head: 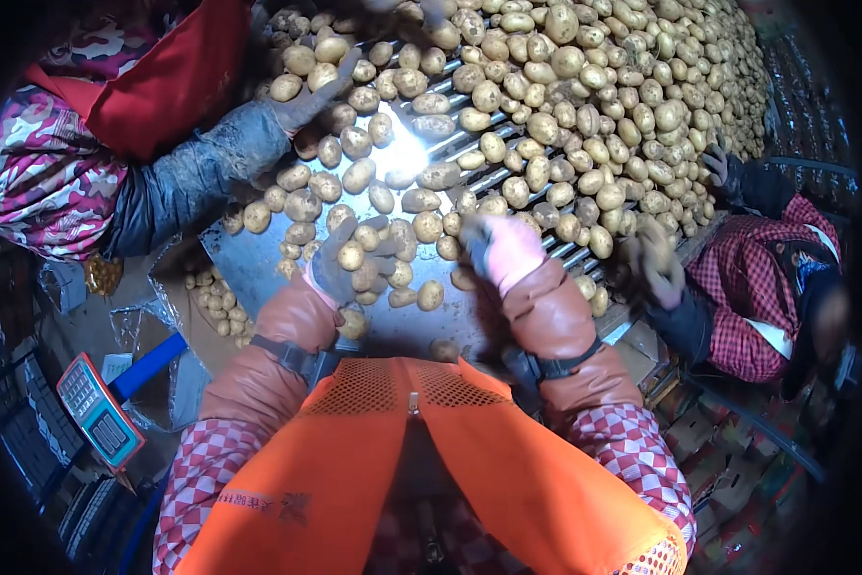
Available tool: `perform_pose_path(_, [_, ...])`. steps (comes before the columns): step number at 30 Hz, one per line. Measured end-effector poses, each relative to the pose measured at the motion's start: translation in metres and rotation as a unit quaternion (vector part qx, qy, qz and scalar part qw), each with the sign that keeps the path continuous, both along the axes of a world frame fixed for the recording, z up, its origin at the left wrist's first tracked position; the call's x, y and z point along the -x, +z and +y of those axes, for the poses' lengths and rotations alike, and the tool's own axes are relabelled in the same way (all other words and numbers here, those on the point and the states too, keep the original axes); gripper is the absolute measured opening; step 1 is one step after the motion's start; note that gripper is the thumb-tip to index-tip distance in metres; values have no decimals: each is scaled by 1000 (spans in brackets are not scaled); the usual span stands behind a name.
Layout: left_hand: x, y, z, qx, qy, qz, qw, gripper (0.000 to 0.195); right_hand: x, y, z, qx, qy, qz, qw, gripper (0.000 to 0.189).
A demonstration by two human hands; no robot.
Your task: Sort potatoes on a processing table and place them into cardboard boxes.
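Note:
My left hand [332,269], in a grey glove, is palm up at the left of the metal tray [402,327]. Small potatoes [350,256] lie in its palm, and its fingers curve around them. Over the right of the tray is my right hand [501,248], in a pink and grey glove and blurred. Its fingertips point left, close to a potato [447,248]; whether it grips anything is hidden. More loose potatoes [359,175] are scattered across the tray between and beyond my hands.
A large potato heap [618,108] covers metal bars [474,144] at the upper right. Co-workers' gloved hands reach in at left [319,97] and right [654,266]. A lined box [179,302] with small potatoes stands lower left, near a scale display [104,413].

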State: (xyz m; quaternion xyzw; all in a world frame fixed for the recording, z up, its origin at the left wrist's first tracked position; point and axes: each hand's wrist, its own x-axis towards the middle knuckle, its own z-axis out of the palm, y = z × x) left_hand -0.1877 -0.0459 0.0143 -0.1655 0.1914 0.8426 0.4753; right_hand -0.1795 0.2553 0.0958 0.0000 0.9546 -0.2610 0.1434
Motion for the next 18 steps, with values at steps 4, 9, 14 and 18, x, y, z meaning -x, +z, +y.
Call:
perform_pose_path(4, [1, 0, 2, 11, -15, 0, 1000, 65, 82, 0, 14, -2, -161, 113, 981, 31])
perform_pose_path(9, [1, -4, 3, -47, -6, -27, 999, 62, 142, -36, -12, -146, -81, 3, 986, 55])
perform_pose_path(14, [3, -6, 1, -92, 0, -49, 995, 54, 151, -48, -5, -158, -91, 25, 983, 46])
perform_pose_path(18, [3, 3, 2, -100, 1, -59, 993, 51, 108, -5, -3, -28, -160, 113, 980, 45])
